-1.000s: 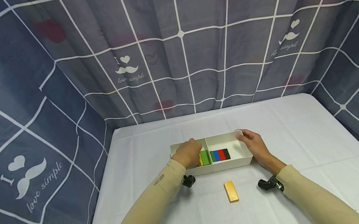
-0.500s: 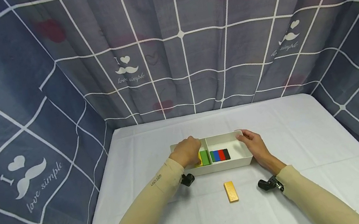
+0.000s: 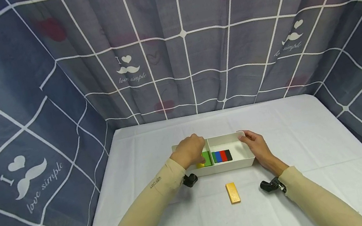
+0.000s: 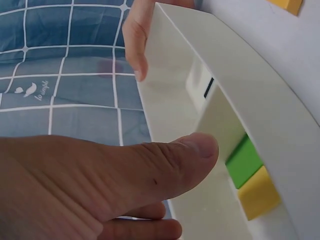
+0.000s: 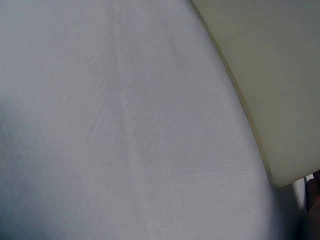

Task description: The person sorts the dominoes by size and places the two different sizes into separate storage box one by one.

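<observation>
A white two-compartment box (image 3: 226, 167) lies on the table. My left hand (image 3: 189, 151) is over its left compartment, with the thumb fairly straight above the blocks in the left wrist view and no block seen in the fingers. Beneath it a green block (image 4: 244, 162) and a yellow block (image 4: 258, 192) lie side by side against the front wall. My right hand (image 3: 257, 148) grips the box's right end, thumb on the inside; the right wrist view shows mostly box wall (image 5: 270, 90) and cloth. Green, blue, red and black blocks (image 3: 222, 156) form a row in the right compartment.
A gold-coloured block (image 3: 232, 193) lies on the white tablecloth (image 3: 185, 224) in front of the box. A dark checked curtain (image 3: 165, 59) stands behind the table and along both sides.
My left hand has risen and shifted slightly towards the divider, and its thumb now shows near the green block. The right hand and the box have stayed in place.
</observation>
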Tool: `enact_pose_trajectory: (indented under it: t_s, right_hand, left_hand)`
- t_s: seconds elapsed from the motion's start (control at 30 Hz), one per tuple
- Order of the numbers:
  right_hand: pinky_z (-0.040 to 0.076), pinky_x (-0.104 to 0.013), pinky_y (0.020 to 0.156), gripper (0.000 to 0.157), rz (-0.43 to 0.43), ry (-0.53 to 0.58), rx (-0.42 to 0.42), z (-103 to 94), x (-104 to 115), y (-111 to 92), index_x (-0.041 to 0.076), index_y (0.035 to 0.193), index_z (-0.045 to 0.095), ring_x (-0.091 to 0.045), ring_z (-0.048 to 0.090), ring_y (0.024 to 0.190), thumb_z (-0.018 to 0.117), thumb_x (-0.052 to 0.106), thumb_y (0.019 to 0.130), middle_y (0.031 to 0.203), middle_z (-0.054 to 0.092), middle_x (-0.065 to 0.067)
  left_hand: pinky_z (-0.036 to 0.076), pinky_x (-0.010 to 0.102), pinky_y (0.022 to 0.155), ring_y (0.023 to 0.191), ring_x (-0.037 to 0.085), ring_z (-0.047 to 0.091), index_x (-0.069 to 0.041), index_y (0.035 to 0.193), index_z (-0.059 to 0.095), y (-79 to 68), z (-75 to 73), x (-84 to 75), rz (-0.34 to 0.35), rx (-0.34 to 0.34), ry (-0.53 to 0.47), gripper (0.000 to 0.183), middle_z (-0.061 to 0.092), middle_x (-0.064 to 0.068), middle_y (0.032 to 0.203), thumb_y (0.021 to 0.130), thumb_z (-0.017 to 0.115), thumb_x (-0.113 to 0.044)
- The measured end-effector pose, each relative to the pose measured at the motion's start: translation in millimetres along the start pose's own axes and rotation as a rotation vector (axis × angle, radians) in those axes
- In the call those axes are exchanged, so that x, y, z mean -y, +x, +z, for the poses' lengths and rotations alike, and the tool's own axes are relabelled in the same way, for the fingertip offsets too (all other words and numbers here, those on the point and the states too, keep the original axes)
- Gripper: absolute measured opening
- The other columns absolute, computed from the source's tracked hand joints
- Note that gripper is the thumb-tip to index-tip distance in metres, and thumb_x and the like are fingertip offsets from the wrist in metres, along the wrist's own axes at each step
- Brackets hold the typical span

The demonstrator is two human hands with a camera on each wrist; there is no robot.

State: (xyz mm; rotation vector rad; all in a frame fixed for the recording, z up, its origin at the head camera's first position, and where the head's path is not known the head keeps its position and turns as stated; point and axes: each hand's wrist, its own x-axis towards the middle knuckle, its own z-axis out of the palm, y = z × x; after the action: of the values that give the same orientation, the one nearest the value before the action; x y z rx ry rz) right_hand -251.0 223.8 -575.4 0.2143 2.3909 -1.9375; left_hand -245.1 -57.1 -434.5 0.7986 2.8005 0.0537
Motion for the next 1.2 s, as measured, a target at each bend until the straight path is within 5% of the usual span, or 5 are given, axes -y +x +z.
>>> enact_pose_trajectory:
  t_s: [0.57,1.2]
  right_hand:
    - [0.049,-0.016,0.095,0.056,-0.008,0.013,0.005,-0.5,1,0,0.001,0.157,0.056,-0.031,0.06,0.135,0.063,0.035,0.112,0.154,0.062,-0.023]
    - [0.051,-0.017,0.093,0.056,-0.002,0.009,-0.006,-1.4,2,-3,0.002,0.155,0.058,-0.02,0.063,0.122,0.064,0.036,0.111,0.151,0.064,-0.023]
  left_hand:
    - [0.065,0.034,0.08,0.078,0.016,0.069,-0.006,0.106,0.08,-11.6,-16.3,-18.7,0.085,-0.039,0.035,0.039,0.076,0.005,0.094,0.083,0.099,-0.03]
    - [0.058,0.026,0.071,0.073,0.01,0.062,-0.011,0.101,0.078,-25.4,-19.9,-49.3,0.17,-0.005,0.084,0.034,0.071,-0.003,0.087,0.084,0.098,-0.033]
